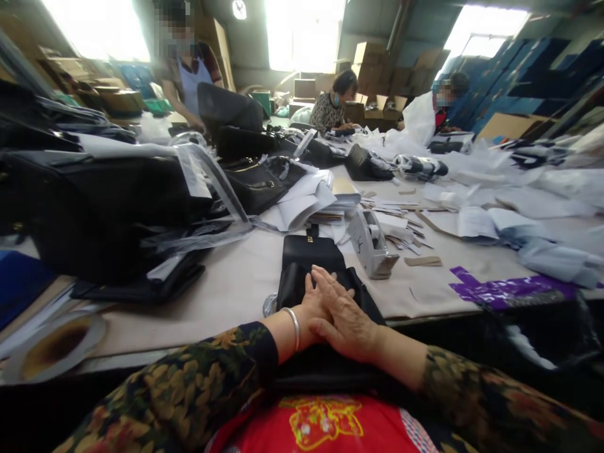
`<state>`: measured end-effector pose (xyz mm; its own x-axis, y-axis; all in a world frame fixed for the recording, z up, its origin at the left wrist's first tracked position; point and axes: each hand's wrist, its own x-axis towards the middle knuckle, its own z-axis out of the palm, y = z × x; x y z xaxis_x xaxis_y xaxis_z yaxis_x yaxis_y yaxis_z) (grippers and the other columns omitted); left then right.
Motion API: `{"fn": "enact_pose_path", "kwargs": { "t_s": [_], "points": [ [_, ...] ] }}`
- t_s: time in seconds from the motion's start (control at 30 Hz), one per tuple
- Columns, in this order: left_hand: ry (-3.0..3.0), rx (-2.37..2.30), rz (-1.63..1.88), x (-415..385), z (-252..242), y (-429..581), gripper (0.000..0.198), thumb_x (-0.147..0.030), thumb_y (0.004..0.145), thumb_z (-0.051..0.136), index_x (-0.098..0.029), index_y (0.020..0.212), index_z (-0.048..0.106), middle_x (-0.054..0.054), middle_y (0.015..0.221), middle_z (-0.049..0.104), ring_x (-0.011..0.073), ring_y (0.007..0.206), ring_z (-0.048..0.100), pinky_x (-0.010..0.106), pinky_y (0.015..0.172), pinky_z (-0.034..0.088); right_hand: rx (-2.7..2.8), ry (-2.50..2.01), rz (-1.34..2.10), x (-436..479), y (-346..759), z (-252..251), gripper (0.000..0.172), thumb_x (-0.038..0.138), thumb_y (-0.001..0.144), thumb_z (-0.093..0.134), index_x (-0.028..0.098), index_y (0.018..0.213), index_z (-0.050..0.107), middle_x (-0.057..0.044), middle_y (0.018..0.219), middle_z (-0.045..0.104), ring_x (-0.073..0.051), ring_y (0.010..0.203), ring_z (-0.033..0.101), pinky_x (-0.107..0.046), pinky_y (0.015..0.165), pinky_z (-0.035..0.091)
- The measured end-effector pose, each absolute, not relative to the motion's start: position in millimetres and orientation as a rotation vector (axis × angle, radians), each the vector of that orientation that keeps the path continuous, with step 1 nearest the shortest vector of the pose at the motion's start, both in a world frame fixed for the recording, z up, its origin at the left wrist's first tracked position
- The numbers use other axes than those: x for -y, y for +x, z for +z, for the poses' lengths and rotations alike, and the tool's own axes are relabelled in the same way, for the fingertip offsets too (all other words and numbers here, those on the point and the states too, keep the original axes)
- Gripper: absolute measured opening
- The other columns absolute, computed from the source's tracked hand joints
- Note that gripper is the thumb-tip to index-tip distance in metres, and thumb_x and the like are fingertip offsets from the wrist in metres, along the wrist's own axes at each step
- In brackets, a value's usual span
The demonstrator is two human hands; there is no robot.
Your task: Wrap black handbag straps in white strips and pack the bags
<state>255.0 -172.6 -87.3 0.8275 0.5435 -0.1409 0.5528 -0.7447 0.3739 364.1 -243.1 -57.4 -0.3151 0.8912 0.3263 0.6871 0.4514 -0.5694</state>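
Note:
A black leather-like bag (295, 286) lies at the table's front edge, right in front of me, with its flap (311, 251) and a small buckle turned to the far side. My left hand (306, 319), with a silver bangle at the wrist, rests on the bag. Across it lies my right hand (343, 318), its fingers stretched out and close to flat. Some left fingertips show past the right hand; the rest of that hand is covered. Neither hand appears to grip anything. A light grey tape dispenser (372, 245) stands just beyond the bag on the right.
Large black bags (99, 214) crowd the left, beside a tape roll (56, 346). Papers (306, 201) are stacked ahead. Cardboard strips (422, 261), purple plastic (514, 289) and white wrapping (557, 245) lie right. Several people work across the table, one in an apron (191, 88).

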Motion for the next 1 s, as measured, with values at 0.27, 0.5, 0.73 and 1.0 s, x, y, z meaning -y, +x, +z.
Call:
{"fn": "enact_pose_path", "kwargs": {
  "t_s": [0.27, 0.5, 0.73, 1.0],
  "points": [
    [2.74, -0.516, -0.133, 156, -51, 208, 0.085, -0.066, 0.084, 0.055, -0.023, 0.155, 0.036, 0.014, 0.163, 0.032, 0.0401, 0.15, 0.023, 0.067, 0.119, 0.015, 2.16, -1.717, 0.518, 235, 384, -114, 0.079, 0.056, 0.1, 0.036, 0.007, 0.16, 0.02, -0.021, 0.164, 0.023, -0.032, 0.153, 0.017, -0.055, 0.123, 0.022],
    [2.653, -1.068, -0.254, 142, -57, 153, 0.122, -0.09, 0.073, 0.046, -0.009, 0.16, 0.019, 0.02, 0.166, 0.014, 0.0394, 0.152, 0.019, 0.06, 0.12, 0.019, 2.354, -2.019, 0.516, 231, 387, -91, 0.088, 0.066, 0.095, 0.043, 0.007, 0.158, 0.029, -0.017, 0.166, 0.016, -0.034, 0.153, 0.015, -0.051, 0.124, 0.019],
    [2.835, -1.06, -0.184, 157, -19, 177, 0.1, -0.068, 0.071, 0.073, -0.008, 0.147, 0.047, 0.024, 0.162, 0.028, 0.0439, 0.151, 0.02, 0.063, 0.121, 0.013, 2.337, -2.055, 0.55, 231, 389, -87, 0.091, 0.069, 0.094, 0.041, 0.007, 0.159, 0.026, -0.017, 0.166, 0.014, -0.033, 0.154, 0.012, -0.051, 0.125, 0.017],
    [2.679, -0.549, -0.068, 167, -46, 188, 0.074, -0.062, 0.092, 0.051, -0.025, 0.154, 0.039, 0.011, 0.164, 0.03, 0.0353, 0.151, 0.026, 0.058, 0.122, 0.02, 2.303, -1.847, 0.545, 236, 405, -102, 0.07, 0.051, 0.098, 0.047, 0.015, 0.157, 0.035, -0.015, 0.164, 0.024, -0.033, 0.152, 0.023, -0.056, 0.122, 0.025]
  ]
}}
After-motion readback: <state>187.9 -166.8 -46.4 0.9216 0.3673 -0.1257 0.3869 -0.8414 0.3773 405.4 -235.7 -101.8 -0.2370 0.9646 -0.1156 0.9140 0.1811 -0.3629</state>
